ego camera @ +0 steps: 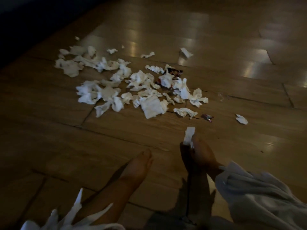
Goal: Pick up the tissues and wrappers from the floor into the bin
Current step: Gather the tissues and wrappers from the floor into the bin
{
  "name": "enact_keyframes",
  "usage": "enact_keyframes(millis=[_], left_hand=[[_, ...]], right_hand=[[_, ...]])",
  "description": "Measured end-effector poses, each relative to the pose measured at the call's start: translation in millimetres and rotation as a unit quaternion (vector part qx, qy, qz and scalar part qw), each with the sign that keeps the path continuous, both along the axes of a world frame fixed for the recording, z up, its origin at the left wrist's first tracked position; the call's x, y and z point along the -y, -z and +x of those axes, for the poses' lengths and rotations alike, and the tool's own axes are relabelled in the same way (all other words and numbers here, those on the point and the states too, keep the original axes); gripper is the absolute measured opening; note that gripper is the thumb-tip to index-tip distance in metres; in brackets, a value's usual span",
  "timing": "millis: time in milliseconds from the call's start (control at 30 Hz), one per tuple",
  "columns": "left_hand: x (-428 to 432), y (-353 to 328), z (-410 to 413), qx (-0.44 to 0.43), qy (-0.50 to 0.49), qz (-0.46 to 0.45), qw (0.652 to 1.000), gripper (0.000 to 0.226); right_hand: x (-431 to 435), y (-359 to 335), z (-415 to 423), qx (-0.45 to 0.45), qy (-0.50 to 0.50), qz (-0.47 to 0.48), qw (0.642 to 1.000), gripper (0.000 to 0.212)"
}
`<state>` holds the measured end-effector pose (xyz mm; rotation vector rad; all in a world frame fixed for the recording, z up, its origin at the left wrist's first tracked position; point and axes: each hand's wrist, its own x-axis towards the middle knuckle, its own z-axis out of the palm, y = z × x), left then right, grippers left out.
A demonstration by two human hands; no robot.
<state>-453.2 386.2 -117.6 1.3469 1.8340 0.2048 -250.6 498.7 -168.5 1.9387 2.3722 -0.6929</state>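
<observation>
Your right hand (197,156) pinches one tissue (189,137), your left hand (137,168) has straight fingers; the pile (146,83) looks light and soft, so pinch any raised fold.

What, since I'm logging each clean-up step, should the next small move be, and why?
Probably carry the tissue to the bin, which is out of view: the right hand pinches it, while the left hand is open and empty.

Crumpled white tissues (151,108): well over twenty are strewn, overlapped beyond exact count. Two more items are counted: a large dark wrapper (172,71) mid-heap and a small wrapper (206,117) near right.
</observation>
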Motion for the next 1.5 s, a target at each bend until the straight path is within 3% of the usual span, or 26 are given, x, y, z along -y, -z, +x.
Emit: enact_keyframes(millis=[33, 67, 133, 267, 433, 500, 633, 733, 867, 1167, 1333, 1433, 1500], left_hand=[[10, -14, -13, -0.007, 0.018, -0.017, 1.000, 0.045], [13, -17, -24, -0.078, 0.015, 0.010, 0.997, 0.042], [22, -35, -62, -0.071, -0.061, 0.096, 0.991, 0.029], [51, -76, -144, -0.060, -0.113, 0.171, 0.977, 0.019], [110, -141, -255, -0.029, -0.255, 0.255, 0.932, 0.013], [140, -161, -295, 0.012, -0.349, 0.292, 0.890, 0.013], [197, -186, -364, 0.053, -0.490, 0.331, 0.805, 0.010], [243, -196, -405, -0.025, -0.530, 0.372, 0.762, 0.011], [307, -208, -457, -0.072, -0.607, 0.412, 0.676, 0.018], [431, -215, -539, -0.044, -0.751, 0.505, 0.423, 0.023], [464, -220, -565, 0.003, -0.804, 0.526, 0.278, 0.015], [474, -217, -570, 0.035, -0.814, 0.523, 0.251, 0.012], [477, -211, -574, 0.056, -0.820, 0.517, 0.238, 0.024]], right_hand=[[7, -5, -11, -0.034, 0.010, -0.010, 0.999, 0.040], [15, -10, -25, -0.090, 0.009, -0.027, 0.995, 0.045], [28, -23, -63, -0.175, -0.020, -0.020, 0.984, 0.044], [57, -83, -154, -0.283, -0.118, -0.005, 0.952, 0.007], [102, -160, -272, -0.368, -0.235, -0.025, 0.899, 0.028], [120, -176, -318, -0.356, -0.285, -0.051, 0.888, 0.013], [169, -203, -413, -0.371, -0.354, -0.056, 0.857, 0.026], [218, -222, -480, -0.395, -0.396, -0.075, 0.825, 0.027], [293, -248, -561, -0.422, -0.427, -0.096, 0.794, 0.026], [430, -278, -703, -0.455, -0.374, -0.237, 0.773, 0.019], [477, -277, -766, -0.408, -0.328, -0.318, 0.790, 0.012], [492, -276, -786, -0.363, -0.284, -0.357, 0.812, 0.020], [499, -277, -796, -0.351, -0.264, -0.386, 0.811, 0.026]])
